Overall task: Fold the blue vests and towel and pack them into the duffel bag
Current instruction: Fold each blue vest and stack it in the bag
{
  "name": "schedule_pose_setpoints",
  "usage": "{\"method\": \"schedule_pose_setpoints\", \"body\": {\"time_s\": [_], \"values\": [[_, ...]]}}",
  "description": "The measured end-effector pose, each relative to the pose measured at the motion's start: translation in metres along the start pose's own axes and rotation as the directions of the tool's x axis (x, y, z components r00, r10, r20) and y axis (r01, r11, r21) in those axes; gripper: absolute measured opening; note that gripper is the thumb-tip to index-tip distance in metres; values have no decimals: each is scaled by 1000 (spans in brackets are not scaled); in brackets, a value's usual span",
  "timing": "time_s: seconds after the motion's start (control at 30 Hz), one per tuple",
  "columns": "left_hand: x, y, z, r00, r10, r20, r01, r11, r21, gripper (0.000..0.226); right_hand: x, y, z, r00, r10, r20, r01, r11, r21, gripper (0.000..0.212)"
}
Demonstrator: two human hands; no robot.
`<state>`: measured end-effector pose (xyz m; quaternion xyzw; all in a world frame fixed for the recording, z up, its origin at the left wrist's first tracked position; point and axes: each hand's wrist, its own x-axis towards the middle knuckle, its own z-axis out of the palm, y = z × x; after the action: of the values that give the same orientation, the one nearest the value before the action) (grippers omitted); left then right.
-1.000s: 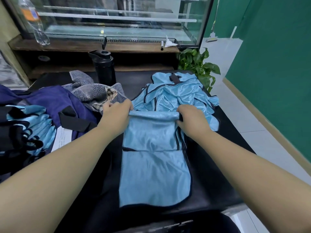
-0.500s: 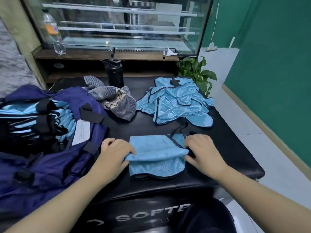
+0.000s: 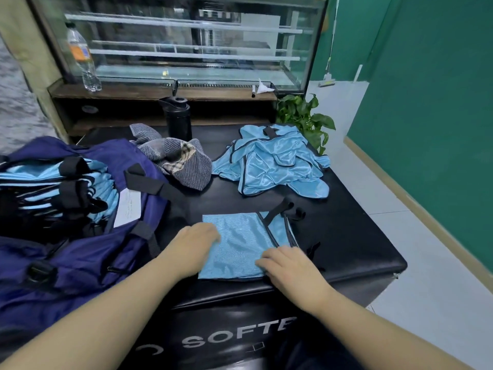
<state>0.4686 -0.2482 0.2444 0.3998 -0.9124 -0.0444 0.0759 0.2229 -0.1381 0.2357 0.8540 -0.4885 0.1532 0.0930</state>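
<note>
Pressing folded light-blue satin vest (image 3: 240, 244) flat on black padded table (image 3: 346, 236): left hand (image 3: 194, 243) and right hand (image 3: 288, 265) rest fingers-flat on its sides, setting crease; open navy duffel bag (image 3: 80, 257) waits alongside, left

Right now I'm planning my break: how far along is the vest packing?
Done: a stack of folded vests sits in the open duffel bag. In hand: both the left hand and right hand rest on a folded vest. Left: the vest pile and striped towel lie unfolded.
</note>
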Motion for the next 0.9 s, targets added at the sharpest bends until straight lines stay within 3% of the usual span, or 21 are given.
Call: {"method": "schedule_pose_setpoints", "body": {"time_s": [0.07, 0.13, 0.23, 0.33, 0.43, 0.53, 0.63, 0.67, 0.7, 0.77, 0.83, 0.9], "values": [[23, 1, -4, 974, -204, 94, 209, 977, -47, 34, 4, -5, 9, 999, -12, 50, 9, 997, 76, 34], [42, 2, -3, 940, -309, 142, 322, 943, -79, 37, 4, -8, 14, 996, 16, 84, -26, 993, 116, 40], [59, -5, 2, 906, -375, 196, 388, 921, -31, 47, 4, -7, 16, 995, 49, 82, -60, 989, 138, 37], [61, -14, 7, 899, -418, 132, 433, 894, -113, 39, 3, -2, 13, 994, 65, 88, -74, 992, 104, 27], [51, -15, 3, 886, -438, 153, 458, 879, -133, 26, 3, 16, 9, 991, 92, 94, -92, 996, -9, 14], [29, -2, -5, 888, -386, 251, 443, 864, -241, 39, 21, 34, 5, 946, 305, 112, -294, 950, -110, 22], [-1, 19, -7, 904, -292, 311, 392, 856, -335, 43, 45, 42, 6, 735, 632, 245, -650, 760, -11, 22], [-10, 25, -7, 910, -268, 317, 378, 851, -365, 40, 52, 41, 7, 657, 684, 317, -736, 672, 77, 23], [-17, 31, -7, 916, -244, 320, 365, 837, -407, 38, 57, 40, 10, 632, 697, 339, -766, 627, 139, 26], [-27, 39, -7, 915, -199, 351, 361, 792, -492, 34, 65, 31, 12, 643, 694, 324, -757, 641, 128, 28], [-28, 42, -8, 906, -180, 384, 374, 765, -524, 33, 68, 23, 19, 633, 703, 325, -745, 667, 10, 34], [-22, 39, -10, 912, -236, 335, 389, 755, -527, 28, 65, 17, 31, 655, 721, 225, -732, 680, -49, 38]]}}
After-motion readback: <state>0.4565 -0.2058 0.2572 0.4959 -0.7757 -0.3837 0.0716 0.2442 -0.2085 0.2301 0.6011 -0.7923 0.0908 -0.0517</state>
